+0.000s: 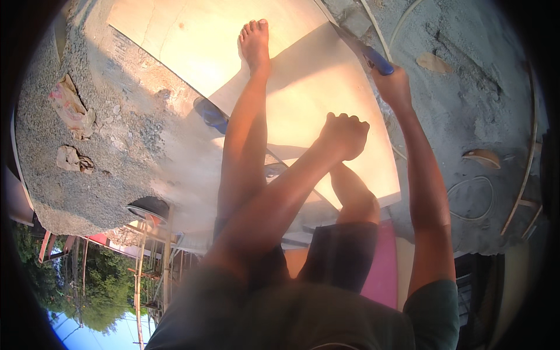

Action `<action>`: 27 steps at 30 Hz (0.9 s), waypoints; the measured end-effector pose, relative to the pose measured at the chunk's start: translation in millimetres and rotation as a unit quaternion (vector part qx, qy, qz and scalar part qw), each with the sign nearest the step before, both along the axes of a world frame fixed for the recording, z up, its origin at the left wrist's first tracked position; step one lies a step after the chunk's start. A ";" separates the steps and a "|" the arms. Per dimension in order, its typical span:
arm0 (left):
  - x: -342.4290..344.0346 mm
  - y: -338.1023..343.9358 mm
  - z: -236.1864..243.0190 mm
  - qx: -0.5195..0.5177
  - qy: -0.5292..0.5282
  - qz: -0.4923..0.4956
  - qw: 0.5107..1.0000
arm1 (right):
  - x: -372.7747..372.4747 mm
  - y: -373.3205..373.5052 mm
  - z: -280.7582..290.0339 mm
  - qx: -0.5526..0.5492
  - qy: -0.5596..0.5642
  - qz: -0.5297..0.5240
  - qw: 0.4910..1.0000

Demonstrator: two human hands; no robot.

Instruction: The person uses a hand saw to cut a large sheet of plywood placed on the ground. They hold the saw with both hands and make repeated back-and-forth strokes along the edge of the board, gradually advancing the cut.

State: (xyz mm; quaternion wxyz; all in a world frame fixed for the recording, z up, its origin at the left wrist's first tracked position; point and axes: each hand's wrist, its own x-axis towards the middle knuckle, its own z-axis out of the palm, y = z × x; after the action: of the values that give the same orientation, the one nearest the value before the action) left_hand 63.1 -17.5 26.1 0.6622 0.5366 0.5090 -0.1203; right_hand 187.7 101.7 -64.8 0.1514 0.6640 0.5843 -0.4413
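Observation:
My right hand [394, 87] grips the blue handle of a hand saw [379, 60] at the right edge of a pale board [344, 81]. The saw's dark blade points away to the upper left, along that edge. My left hand [349, 137] is closed in a fist above the board, near my bent right knee. Nothing sticks out of the fist, and its palm side is turned from view. My bare left foot [255, 45] rests on the board, which looks like plywood and lies partly in shadow.
Rough sandy ground [116, 151] with crumpled paper scraps [73, 108] lies to the left. A blue item [213, 116] of unclear kind sits by the board's left edge. On the grey floor to the right are a loose cable [489, 201] and a brown offcut [434, 62].

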 end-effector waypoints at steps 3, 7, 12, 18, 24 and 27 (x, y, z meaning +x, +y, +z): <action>-1.0 6.2 0.1 0.012 -0.006 -0.001 1.000 | 21.0 -11.8 21.7 0.008 0.021 -0.009 1.000; 5.4 14.8 1.9 0.053 0.010 0.007 0.999 | -9.0 -2.2 -61.4 0.075 -0.026 0.025 0.997; 4.9 -1.0 5.9 0.036 -0.004 0.009 0.999 | 2.7 12.1 -64.8 -0.005 -0.013 0.027 1.000; -12.8 18.5 8.1 -0.010 0.011 -0.014 1.000 | 18.1 -7.7 32.3 -0.011 -0.010 0.008 1.000; 13.0 18.1 5.3 0.064 -0.010 0.030 0.997 | 16.9 3.5 -47.8 0.064 -0.016 -0.021 0.998; -1.3 12.0 6.2 0.039 0.022 -0.016 0.999 | -18.2 4.8 -30.6 0.056 -0.052 0.025 0.997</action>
State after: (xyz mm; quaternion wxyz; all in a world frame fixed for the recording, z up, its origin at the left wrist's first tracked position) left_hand 61.8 -5.5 32.3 0.6271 0.5675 0.5192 -0.1233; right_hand 169.5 106.5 -95.4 0.1555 0.6790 0.6155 -0.3687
